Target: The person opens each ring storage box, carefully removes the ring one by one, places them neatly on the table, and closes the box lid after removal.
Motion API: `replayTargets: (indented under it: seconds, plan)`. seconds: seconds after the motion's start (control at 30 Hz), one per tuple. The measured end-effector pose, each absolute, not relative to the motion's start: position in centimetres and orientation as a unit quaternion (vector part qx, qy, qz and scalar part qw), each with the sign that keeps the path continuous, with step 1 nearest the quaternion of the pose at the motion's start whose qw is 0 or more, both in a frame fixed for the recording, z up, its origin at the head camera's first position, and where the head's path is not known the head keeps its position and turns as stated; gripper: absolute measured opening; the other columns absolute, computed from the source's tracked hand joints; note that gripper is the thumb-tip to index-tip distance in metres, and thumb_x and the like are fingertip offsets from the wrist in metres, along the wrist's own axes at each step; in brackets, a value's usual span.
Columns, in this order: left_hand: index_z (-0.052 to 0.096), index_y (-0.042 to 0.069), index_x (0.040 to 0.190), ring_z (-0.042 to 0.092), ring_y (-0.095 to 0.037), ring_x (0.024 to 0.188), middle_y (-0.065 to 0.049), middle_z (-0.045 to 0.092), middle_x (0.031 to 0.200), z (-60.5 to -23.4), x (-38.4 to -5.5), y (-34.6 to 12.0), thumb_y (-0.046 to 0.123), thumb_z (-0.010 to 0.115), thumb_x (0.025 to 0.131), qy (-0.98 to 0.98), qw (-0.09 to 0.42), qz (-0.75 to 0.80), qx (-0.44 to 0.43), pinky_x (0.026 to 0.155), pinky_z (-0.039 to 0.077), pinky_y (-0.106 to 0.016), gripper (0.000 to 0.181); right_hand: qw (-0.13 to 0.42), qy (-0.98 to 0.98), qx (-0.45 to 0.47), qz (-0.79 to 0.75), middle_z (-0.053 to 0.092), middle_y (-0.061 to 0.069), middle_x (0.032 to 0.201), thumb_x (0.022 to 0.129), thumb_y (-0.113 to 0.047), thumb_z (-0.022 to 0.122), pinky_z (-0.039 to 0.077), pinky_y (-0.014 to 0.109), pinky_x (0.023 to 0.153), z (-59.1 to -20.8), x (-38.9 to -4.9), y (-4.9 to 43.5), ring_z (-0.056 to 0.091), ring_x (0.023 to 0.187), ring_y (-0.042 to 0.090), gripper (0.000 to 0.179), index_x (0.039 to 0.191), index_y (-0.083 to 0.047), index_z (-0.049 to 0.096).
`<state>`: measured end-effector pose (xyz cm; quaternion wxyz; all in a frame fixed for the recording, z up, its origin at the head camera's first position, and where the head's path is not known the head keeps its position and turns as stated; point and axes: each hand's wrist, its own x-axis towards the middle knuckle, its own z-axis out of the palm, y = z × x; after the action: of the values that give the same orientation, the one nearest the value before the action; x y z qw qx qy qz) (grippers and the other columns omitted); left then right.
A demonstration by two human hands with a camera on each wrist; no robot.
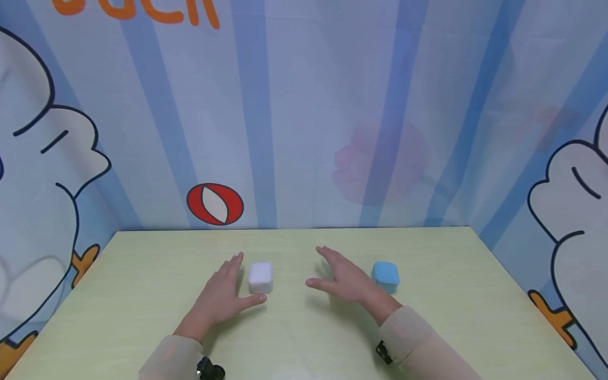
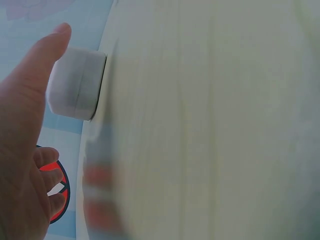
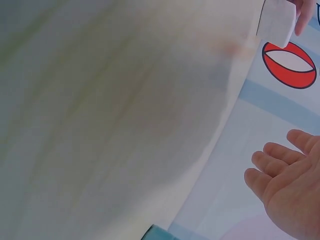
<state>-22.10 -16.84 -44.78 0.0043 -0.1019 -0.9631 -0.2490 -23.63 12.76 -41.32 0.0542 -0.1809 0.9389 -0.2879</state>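
A white block (image 1: 260,277) with rounded edges sits on the table, between the spread thumb and fingers of my left hand (image 1: 222,295). In the left wrist view the thumb overlaps the edge of the white block (image 2: 78,84), and nothing is gripped. My right hand (image 1: 345,278) is spread over the table to the right of the white block, its palm turned toward the left and holding nothing. Just beyond its wrist, on the right, lies a light blue block (image 1: 386,275); the forearm side of the hand covers its lower left corner.
The pale wooden table (image 1: 294,338) ends at a blue striped backdrop (image 1: 313,105) printed with cartoon figures and a red oval (image 1: 235,205). Both sleeves (image 1: 418,338) reach in from the near edge, each with a black wrist device (image 1: 209,369).
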Motion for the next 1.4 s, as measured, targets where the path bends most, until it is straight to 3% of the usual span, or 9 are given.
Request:
replayTargets:
  seconds: [0.27, 1.4]
  plan:
    - [0.015, 0.007, 0.151, 0.024, -0.043, 0.140, -0.022, 0.028, 0.152, -44.7, -22.0, -16.8, 0.072, 0.064, 0.069, -0.965, -0.002, -0.245, -0.096, 0.109, 0.027, -0.060, 0.116, 0.053, 0.937, -0.185, -0.290, 0.034, 0.004, 0.153, 0.082, -0.060, 0.062, 0.028, 0.047, 0.113, -41.6, -23.8, 12.1, 0.030, 0.142, 0.026, 0.086, 0.149, -0.017, 0.029]
    - [0.020, 0.010, 0.151, 0.023, -0.042, 0.141, -0.019, 0.026, 0.154, -44.9, -22.2, -16.4, 0.069, 0.068, 0.069, -0.967, -0.015, -0.236, -0.093, 0.110, 0.023, -0.062, 0.112, 0.080, 0.933, -0.210, -0.280, 0.036, 0.006, 0.151, 0.078, -0.065, 0.061, 0.029, 0.047, 0.113, -41.4, -23.8, 9.9, 0.031, 0.141, 0.026, 0.090, 0.148, -0.017, 0.031]
